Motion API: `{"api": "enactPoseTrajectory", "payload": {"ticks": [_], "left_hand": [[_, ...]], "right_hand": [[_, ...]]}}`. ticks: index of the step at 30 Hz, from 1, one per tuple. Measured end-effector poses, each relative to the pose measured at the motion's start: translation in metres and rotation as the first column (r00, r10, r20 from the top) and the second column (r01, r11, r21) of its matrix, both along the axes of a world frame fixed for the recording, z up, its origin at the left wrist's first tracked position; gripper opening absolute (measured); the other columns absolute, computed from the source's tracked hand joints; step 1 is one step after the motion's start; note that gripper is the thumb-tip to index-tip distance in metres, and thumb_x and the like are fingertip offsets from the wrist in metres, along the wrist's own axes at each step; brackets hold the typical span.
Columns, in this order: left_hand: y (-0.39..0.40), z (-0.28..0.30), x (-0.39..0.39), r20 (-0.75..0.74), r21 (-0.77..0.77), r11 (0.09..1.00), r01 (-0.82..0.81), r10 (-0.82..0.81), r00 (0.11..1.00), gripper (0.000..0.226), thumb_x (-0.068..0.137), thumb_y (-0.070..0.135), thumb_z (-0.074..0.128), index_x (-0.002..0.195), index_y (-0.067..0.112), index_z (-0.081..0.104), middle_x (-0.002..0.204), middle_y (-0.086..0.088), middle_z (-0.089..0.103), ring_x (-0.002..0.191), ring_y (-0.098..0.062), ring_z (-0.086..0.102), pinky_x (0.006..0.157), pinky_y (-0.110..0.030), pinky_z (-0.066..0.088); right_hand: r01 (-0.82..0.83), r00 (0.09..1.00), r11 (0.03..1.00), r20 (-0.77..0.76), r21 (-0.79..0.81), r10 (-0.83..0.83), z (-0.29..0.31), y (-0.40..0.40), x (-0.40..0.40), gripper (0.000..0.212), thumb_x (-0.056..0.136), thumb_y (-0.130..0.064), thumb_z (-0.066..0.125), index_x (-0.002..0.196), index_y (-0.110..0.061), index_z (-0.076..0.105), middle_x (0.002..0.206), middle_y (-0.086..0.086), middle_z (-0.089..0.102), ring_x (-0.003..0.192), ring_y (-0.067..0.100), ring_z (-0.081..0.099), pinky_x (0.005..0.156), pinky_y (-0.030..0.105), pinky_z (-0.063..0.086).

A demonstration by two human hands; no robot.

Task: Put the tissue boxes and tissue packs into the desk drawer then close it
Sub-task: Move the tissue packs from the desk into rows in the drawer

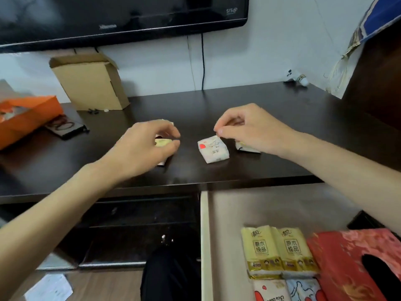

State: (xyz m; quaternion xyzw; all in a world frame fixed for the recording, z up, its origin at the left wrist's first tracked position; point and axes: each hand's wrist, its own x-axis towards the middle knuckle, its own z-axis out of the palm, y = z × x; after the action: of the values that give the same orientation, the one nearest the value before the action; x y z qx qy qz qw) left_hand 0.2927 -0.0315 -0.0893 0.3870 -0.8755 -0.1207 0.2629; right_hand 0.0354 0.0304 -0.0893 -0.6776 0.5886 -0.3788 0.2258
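Note:
On the dark desk (271, 105) lies a white tissue pack (213, 149) with a red spot. My right hand (245, 129) pinches its upper corner between thumb and forefinger. A second pack (247, 148) shows partly under that hand. My left hand (145, 148) curls around a yellowish tissue pack (162, 142), thumb and fingers closed on it, with more wrapper peeking out above and below the hand. The open drawer (260, 205) at lower right holds two yellow packs (280, 250), a red tissue box (347, 263) and two more packs (286, 291) at the bottom edge.
A cardboard box (91, 83) and an orange bag (26, 116) stand at the desk's back left, next to a dark flat item (65, 128). A television (121, 16) hangs above. A dark cabinet (379, 79) stands at the right. My leg (171, 276) is left of the drawer.

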Motion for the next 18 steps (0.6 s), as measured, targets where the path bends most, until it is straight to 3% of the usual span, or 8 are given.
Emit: {"api": "enactPoseTrajectory", "payload": {"ticks": [2, 6, 11, 14, 18], "left_hand": [[-0.029, 0.001, 0.025, 0.057, -0.009, 0.994, -0.109, 0.109, 0.992, 0.016, 0.089, 0.029, 0.062, 0.103, 0.026, 0.069, 0.105, 0.010, 0.070, 0.100, -0.008, 0.063, 0.087, -0.036, 0.050], [-0.075, -0.011, 0.063, 0.185, 0.015, 0.974, -0.226, 0.219, 0.958, 0.042, 0.088, 0.021, 0.063, 0.129, 0.018, 0.058, 0.130, -0.004, 0.061, 0.118, -0.021, 0.056, 0.096, -0.036, 0.045], [-0.106, -0.023, 0.081, 0.262, 0.335, 0.925, -0.179, 0.091, 0.961, 0.086, 0.081, 0.009, 0.068, 0.155, 0.018, 0.026, 0.161, -0.003, 0.028, 0.144, -0.018, 0.029, 0.108, -0.024, 0.026], [-0.115, -0.030, 0.082, 0.329, 0.350, 0.919, -0.180, 0.059, 0.942, 0.090, 0.080, 0.011, 0.069, 0.156, 0.019, 0.022, 0.161, -0.003, 0.028, 0.142, -0.019, 0.031, 0.102, -0.021, 0.025], [-0.119, -0.035, 0.084, 0.304, 0.271, 0.949, -0.161, 0.075, 0.950, 0.077, 0.079, 0.022, 0.073, 0.148, 0.021, 0.040, 0.146, -0.003, 0.047, 0.125, -0.019, 0.046, 0.092, -0.025, 0.034]], "right_hand": [[-0.024, 0.998, 0.999, -0.049, 0.022, 0.025, -0.002, -0.027, 0.023, 0.007, 0.090, -0.024, 0.074, 0.097, -0.025, 0.077, 0.095, -0.010, 0.077, 0.093, 0.006, 0.071, 0.088, 0.032, 0.057], [-0.109, 0.973, 0.987, -0.190, 0.120, 0.130, -0.014, -0.065, 0.067, 0.043, 0.087, -0.042, 0.079, 0.125, -0.026, 0.067, 0.124, -0.009, 0.066, 0.114, 0.008, 0.062, 0.085, 0.021, 0.048], [-0.158, 0.940, 0.965, -0.266, 0.210, 0.212, -0.027, -0.087, 0.105, 0.082, 0.076, -0.059, 0.082, 0.145, -0.030, 0.049, 0.142, -0.007, 0.056, 0.126, 0.013, 0.055, 0.107, 0.036, 0.046], [-0.130, 0.911, 0.961, -0.353, 0.243, 0.212, -0.032, -0.090, 0.116, 0.092, 0.073, -0.062, 0.081, 0.149, -0.033, 0.040, 0.143, -0.006, 0.054, 0.122, 0.017, 0.056, 0.103, 0.045, 0.049], [-0.091, 0.901, 0.980, -0.406, 0.175, 0.156, -0.033, -0.087, 0.119, 0.082, 0.077, -0.053, 0.082, 0.147, -0.036, 0.043, 0.142, -0.003, 0.056, 0.122, 0.019, 0.057, 0.100, 0.048, 0.050]]}}
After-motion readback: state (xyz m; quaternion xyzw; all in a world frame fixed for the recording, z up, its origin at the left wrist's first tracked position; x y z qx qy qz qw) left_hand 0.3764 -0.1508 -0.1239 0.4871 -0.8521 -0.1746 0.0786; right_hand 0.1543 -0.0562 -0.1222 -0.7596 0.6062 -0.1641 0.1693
